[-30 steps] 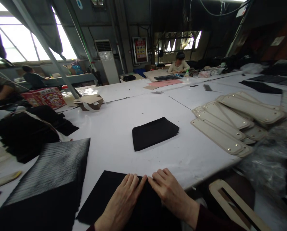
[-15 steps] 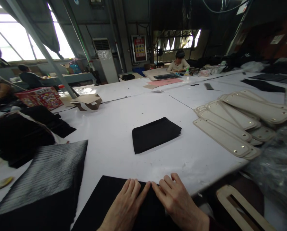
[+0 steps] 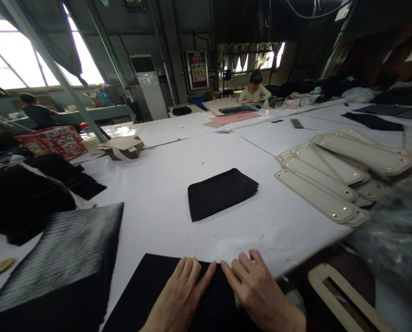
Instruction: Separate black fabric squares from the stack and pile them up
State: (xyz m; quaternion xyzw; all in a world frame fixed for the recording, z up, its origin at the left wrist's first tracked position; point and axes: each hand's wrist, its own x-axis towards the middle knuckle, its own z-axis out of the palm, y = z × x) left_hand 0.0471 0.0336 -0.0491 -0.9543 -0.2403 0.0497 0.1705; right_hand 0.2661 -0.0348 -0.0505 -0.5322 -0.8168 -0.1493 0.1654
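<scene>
A flat piece of black fabric [image 3: 138, 288] lies at the near edge of the white table [image 3: 150, 221]. My left hand [image 3: 183, 290] bears on its far edge, fingers bent and pressed together, the thumb side angled inward. Close beside it, my right hand [image 3: 256, 290] has its index finger down on the same edge near the corner and its other fingers curled. The fingertips of both hands almost meet, closed on the cloth edge; their undersides are hidden. Beyond them sits a small stack of folded black fabric pieces [image 3: 223, 193], touched by neither hand.
Left lies a grey-and-black cloth [image 3: 78, 251], with a heap of black fabric [image 3: 29, 193] behind it. Beige panels with metal studs [image 3: 316, 193] overlap on the right, near clear plastic wrap [image 3: 392, 240]. A slotted beige piece [image 3: 344, 295] is at lower right. One person [image 3: 254, 92] sits across the table.
My right hand has shifted slightly to the right, widening the small gap between the index fingertips. My left hand stays on the fabric edge. The view has turned slightly.
</scene>
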